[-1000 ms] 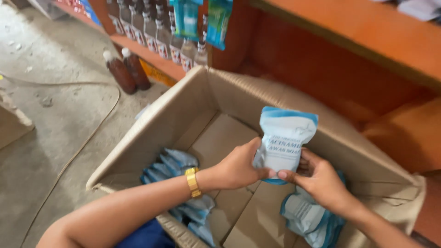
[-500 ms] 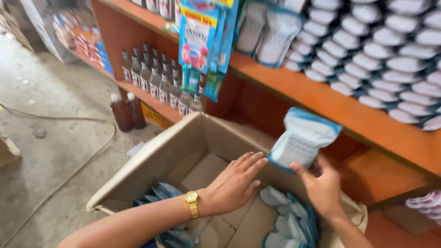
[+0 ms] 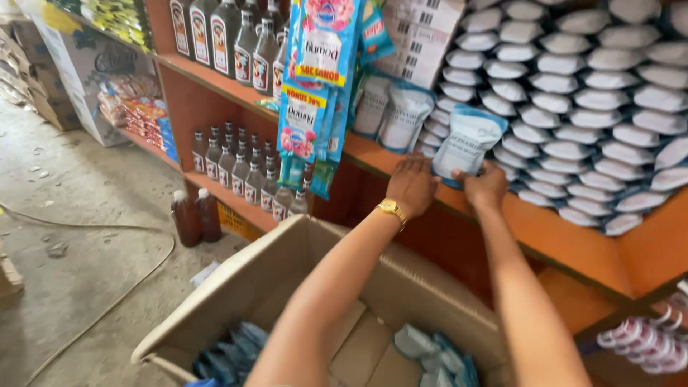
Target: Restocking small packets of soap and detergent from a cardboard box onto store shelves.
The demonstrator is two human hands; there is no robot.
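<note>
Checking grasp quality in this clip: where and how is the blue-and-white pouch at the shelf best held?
By its lower corners, from below and in front. The blue-and-white pouch stands upright at the orange shelf, and the stacked pouches crowd its back and right. The left hand and right hand already sit at its bottom.

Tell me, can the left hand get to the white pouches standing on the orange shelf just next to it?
Probably yes. The left hand rests on the orange shelf, and the two standing white pouches are close by on its left, with nothing between them. The right hand holds the blue-and-white pouch, so the left looks free.
</note>
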